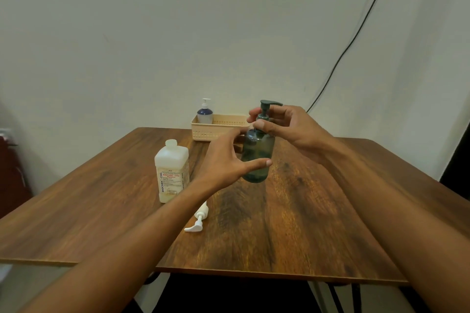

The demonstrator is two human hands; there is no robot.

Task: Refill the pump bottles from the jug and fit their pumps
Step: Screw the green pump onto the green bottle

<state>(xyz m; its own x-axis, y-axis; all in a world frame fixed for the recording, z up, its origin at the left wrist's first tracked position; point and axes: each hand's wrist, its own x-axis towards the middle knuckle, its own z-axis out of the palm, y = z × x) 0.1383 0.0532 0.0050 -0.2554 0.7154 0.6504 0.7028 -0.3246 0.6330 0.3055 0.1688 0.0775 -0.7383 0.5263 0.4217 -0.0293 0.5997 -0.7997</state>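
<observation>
Partly behind right hand: pump collar, dark bottle.

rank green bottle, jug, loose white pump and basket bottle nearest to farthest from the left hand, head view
1. green bottle, centre, held in the left hand.
2. jug, just left of the hand, and loose white pump, nearer the person: too close to call.
3. basket bottle, far back, left of centre.

Both forearms extended; left hand grips the bottle, right hand pinches its pump.
</observation>
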